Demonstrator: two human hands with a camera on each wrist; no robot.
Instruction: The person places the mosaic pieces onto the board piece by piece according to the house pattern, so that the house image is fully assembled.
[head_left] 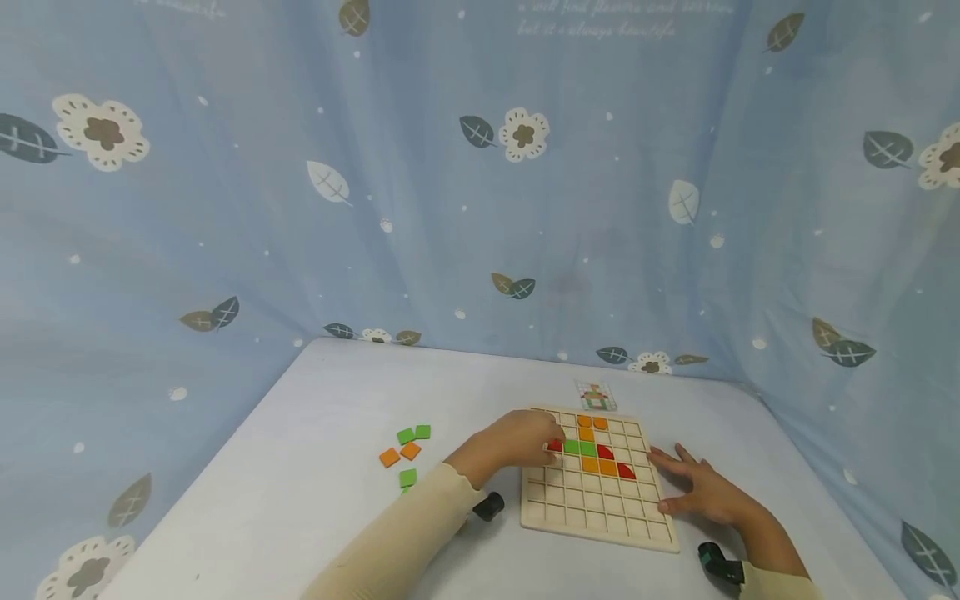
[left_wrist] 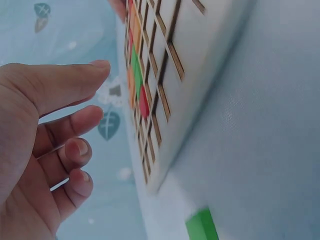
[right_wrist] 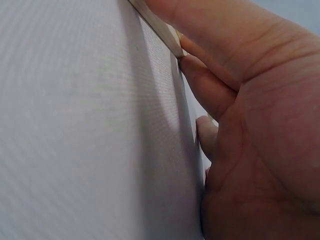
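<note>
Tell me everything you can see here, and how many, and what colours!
Curtain: one, blue with leaves and flowers, behind and around the table
Table: one, white, below the curtain
Grid board: one, cream, on the table
Picture card: one, whitish with coloured shapes, behind the board
Orange board pieces: five visible, orange, on the board
Green board pieces: two visible, green, on the board
Red board pieces: three visible, red, on the board
Loose orange pieces: two, orange, left of the board
Loose green pieces: three, plus a bit of another, green, left of the board
Devices: two, black, low in the head view
Sleeves: two, cream, at the bottom
Left hand: one, over the board's left side
Right hand: one, at the board's right edge
</note>
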